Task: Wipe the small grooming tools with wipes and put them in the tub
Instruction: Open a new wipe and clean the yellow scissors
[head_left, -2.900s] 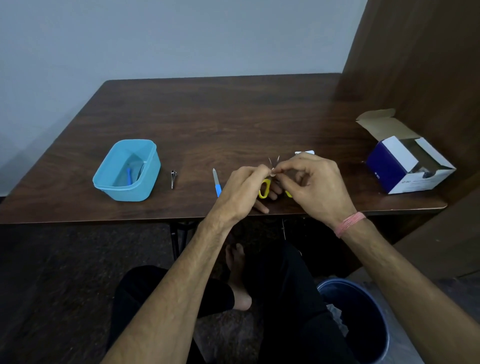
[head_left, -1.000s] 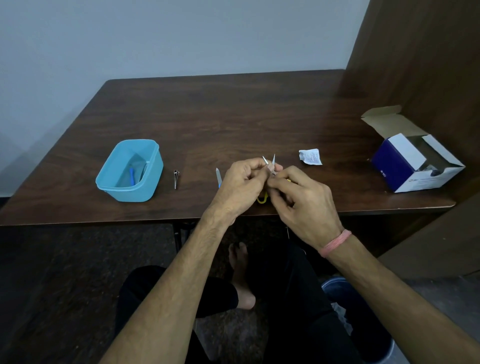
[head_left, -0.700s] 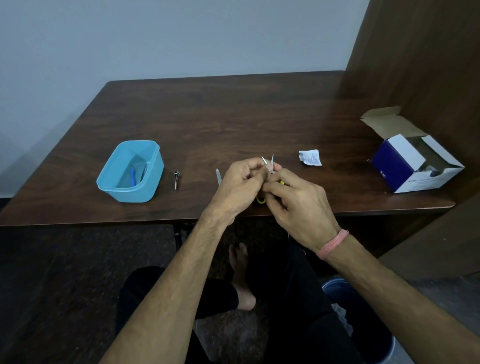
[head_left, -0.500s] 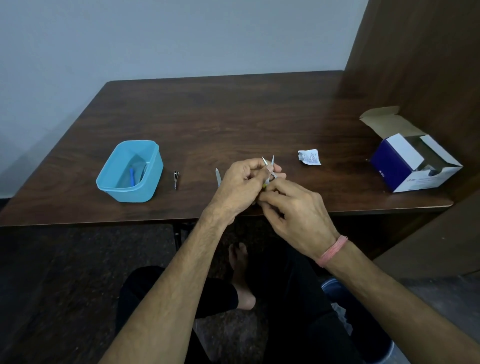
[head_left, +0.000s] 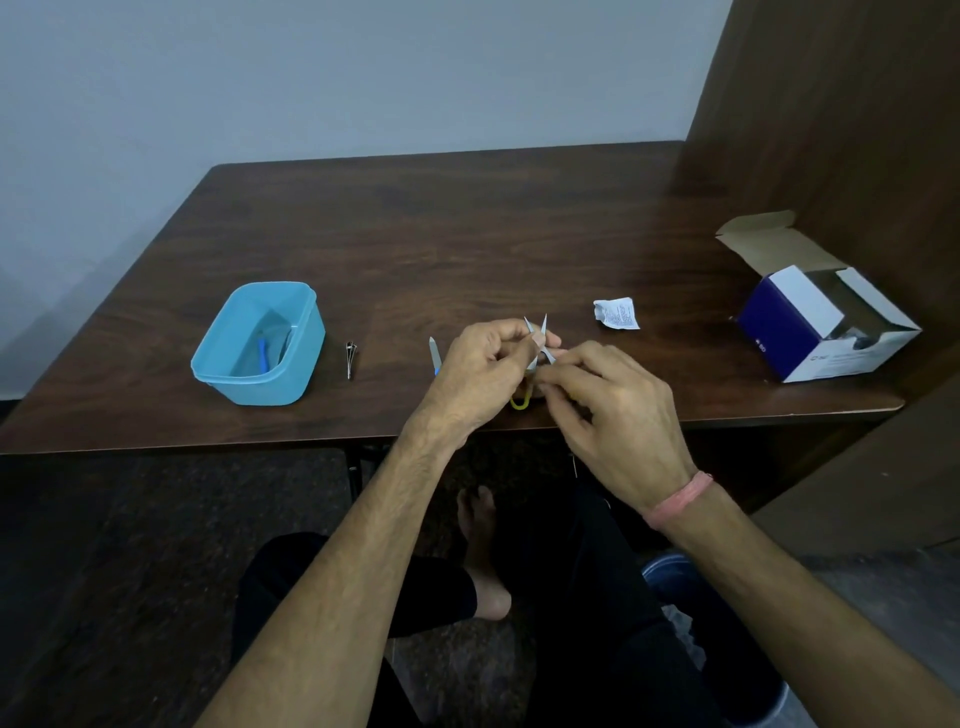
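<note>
Small yellow-handled scissors (head_left: 540, 332) stand blades-up and spread between my hands near the table's front edge. My left hand (head_left: 480, 371) grips them around the pivot and handle; one yellow loop (head_left: 520, 402) shows below. My right hand (head_left: 613, 410) pinches something small and pale, seemingly a wipe, against the scissors near the pivot. The blue tub (head_left: 260, 343) sits at the left with a blue-handled tool (head_left: 264, 353) inside. A nail clipper (head_left: 350, 358) and a blue-handled file (head_left: 434, 354) lie on the table between the tub and my hands.
A torn white wipe packet (head_left: 617, 313) lies right of the scissors. An open blue-and-white box (head_left: 821, 322) sits at the table's right end beside a wooden panel. A blue bin (head_left: 670, 571) stands on the floor under my right arm. The table's front edge (head_left: 208, 441) runs below my hands.
My right hand has slid down from the blade tips toward the pivot and handles. The blades now stand bare above my left hand. The left hand has held its grip.
</note>
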